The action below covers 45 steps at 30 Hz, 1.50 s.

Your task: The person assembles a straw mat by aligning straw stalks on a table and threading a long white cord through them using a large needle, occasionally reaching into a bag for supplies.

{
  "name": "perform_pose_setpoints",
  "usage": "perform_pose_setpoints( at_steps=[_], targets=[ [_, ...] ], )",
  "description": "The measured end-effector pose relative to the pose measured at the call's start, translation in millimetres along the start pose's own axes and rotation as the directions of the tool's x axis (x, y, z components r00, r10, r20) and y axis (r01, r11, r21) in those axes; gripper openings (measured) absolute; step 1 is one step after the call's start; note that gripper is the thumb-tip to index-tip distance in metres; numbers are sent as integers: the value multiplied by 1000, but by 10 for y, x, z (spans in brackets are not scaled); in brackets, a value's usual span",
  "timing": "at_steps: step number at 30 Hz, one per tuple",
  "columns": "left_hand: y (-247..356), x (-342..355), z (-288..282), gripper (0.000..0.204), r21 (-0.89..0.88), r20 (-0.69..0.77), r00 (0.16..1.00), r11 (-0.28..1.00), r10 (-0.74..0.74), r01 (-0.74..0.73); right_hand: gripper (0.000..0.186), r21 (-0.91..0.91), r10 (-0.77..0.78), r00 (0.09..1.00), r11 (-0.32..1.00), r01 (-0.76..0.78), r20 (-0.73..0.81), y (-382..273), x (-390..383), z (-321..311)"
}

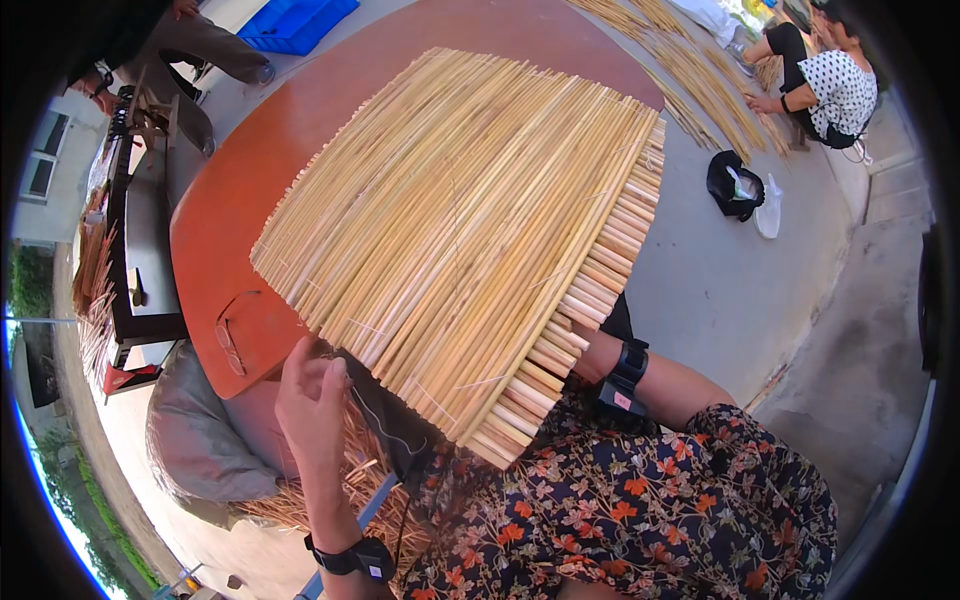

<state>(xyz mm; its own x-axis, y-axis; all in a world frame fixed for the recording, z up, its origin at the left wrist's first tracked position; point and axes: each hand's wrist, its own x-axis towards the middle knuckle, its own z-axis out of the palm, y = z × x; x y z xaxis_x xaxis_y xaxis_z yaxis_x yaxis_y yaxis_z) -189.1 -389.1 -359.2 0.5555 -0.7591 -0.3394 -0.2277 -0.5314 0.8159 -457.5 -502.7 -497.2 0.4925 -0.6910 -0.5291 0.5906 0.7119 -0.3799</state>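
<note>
Many slender pale stalks, laid side by side, make up one panel (450,240), raised at a tilt above the person's lap, its far part over the red tabletop (215,270); contact with the tabletop cannot be told. Short cut stalk ends (600,270) line its right edge; light thread stitches (482,383) show along the near side. Left hand (312,400): at the panel's lower left corner, thumb raised, fingers curled; cannot tell if it grips. Right hand (594,354): mostly hidden beneath the panel's right edge; finger state cannot be told. Hands apart. Folded-out eyeglasses (230,347) lie on the tabletop, left of the panel. Floral garment (640,490) below. Farther out: blue crate (297,25), loose stalks (690,80) on the floor, co-worker in a spotted top (840,85), seated low.
</note>
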Motion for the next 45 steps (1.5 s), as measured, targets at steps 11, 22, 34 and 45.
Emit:
perform_pose_setpoints(
  at_steps=[11, 22, 34, 45],
  targets=[
    [531, 289, 325, 71, 372, 685, 348, 104, 640, -922, 27, -49, 23, 1000, 999, -23, 0, -36, -57, -68],
    [454, 285, 380, 38, 308, 522, 310, 163, 795, -937, 22, -237, 38, 997, 971, -22, 64, 19, 75, 136],
    [774, -27, -530, 60, -390, -480, 748, 653, 458, -650, 9, -549, -56, 912, 783, 293, 406, -455, -282, 1164],
    [965, -157, -975, 51, -464, -489, 785, 649, 380, -603, 13, -448, -378, 613, 440, 778, 694, -449, 225, 2214]
  ],
)
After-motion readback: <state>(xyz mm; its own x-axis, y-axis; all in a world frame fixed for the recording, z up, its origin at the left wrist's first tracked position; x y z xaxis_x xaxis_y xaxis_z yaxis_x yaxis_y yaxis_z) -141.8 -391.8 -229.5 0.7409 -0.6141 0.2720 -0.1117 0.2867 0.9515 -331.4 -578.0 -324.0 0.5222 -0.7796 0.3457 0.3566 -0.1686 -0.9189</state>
